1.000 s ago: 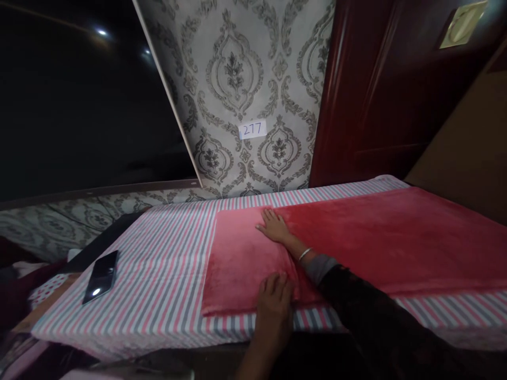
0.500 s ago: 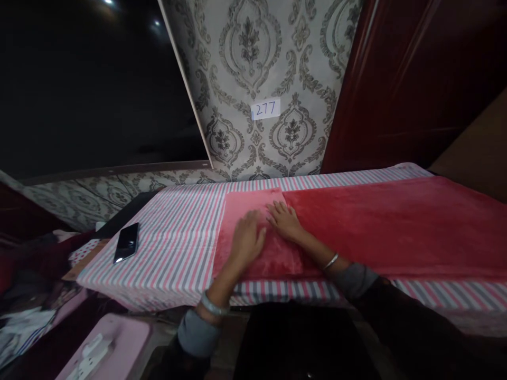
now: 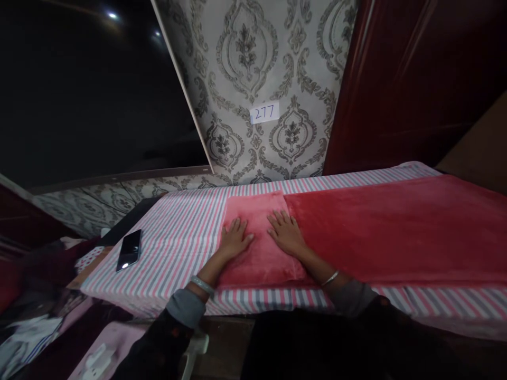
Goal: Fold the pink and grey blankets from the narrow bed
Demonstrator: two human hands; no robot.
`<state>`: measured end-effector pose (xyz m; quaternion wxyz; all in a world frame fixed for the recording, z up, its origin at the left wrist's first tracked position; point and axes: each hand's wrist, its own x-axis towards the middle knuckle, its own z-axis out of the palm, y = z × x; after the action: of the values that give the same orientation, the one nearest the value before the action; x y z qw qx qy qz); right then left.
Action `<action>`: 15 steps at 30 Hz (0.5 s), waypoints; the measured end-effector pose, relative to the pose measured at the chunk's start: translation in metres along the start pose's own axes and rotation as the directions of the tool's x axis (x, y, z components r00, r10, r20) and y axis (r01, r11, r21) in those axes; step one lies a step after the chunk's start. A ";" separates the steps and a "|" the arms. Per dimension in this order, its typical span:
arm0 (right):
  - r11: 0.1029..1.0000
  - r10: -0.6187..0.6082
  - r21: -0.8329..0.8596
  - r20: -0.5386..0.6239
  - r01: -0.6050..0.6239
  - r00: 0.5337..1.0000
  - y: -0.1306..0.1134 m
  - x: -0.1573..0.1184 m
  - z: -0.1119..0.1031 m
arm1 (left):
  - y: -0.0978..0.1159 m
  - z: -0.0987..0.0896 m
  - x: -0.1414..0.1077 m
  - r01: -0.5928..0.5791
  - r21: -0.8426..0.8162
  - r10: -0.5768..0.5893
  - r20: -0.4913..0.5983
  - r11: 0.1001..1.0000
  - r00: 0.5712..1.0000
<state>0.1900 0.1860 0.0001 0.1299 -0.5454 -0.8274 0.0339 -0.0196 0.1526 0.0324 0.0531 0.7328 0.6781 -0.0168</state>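
A long red plush cloth (image 3: 396, 232) lies across a table covered with a pink, grey and white striped cloth (image 3: 178, 227). Its left end is a lighter pink folded-over section (image 3: 259, 264). My left hand (image 3: 235, 240) lies on that section near its left edge, fingers spread, holding nothing. My right hand (image 3: 285, 232) rests flat, fingers apart, near the right edge of the same section, where it meets the darker red part. Both palms face down on the fabric.
A dark phone (image 3: 129, 249) lies on the striped cloth at the left. Behind stand a large black screen (image 3: 95, 89) and a patterned wall with a paper label (image 3: 264, 112) reading 277. At the lower left, a pink stool (image 3: 119, 338) carries a white power strip (image 3: 97, 361).
My left hand has moved left and come to lie near the folded section's left edge. My right hand has stayed almost in place, slightly lower in view.
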 end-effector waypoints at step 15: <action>0.998 -0.004 0.055 -0.015 0.005 1.000 0.004 0.000 0.008 | -0.017 0.004 0.091 0.119 0.032 -0.114 -0.127 0.992 0.985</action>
<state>0.1913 0.1886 -0.0087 0.1513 -0.5399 -0.8264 0.0524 -0.0292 0.2439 0.0191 -0.0048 0.6924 0.7213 0.0126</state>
